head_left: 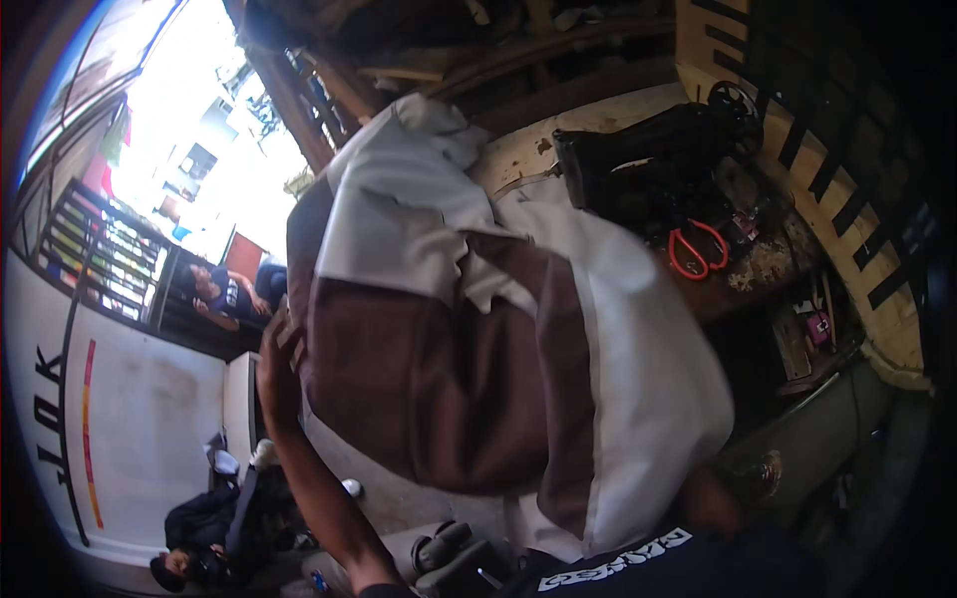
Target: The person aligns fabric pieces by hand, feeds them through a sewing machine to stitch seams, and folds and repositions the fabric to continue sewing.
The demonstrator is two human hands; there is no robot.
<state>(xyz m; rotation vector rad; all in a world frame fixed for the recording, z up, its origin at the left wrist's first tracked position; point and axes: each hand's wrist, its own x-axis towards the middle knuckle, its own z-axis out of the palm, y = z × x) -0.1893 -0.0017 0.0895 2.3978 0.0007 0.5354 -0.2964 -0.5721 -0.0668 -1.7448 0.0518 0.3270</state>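
Observation:
A large brown and white cover point(369, 369), sewn from panels of leather-like cloth, hangs in folds before me and takes up the middle of the view. At its left edge, my left hand point(282, 349) has its fingers closed on the material. My right hand point(713, 501) is low on the right beside the white part of the cover, dark and smeared by motion, so its fingers cannot be made out. Beyond the cover's upper right side stands a black sewing machine point(638, 149). Orange-handled scissors point(698, 249) lie on the worn machine table point(723, 304).
Below the tabletop, an open compartment point(807, 344) holds small items. A slatted wooden panel point(827, 189) borders the right side. One person point(229, 289) sits at the far left near the bright opening; another person in dark clothes point(209, 528) is at the lower left.

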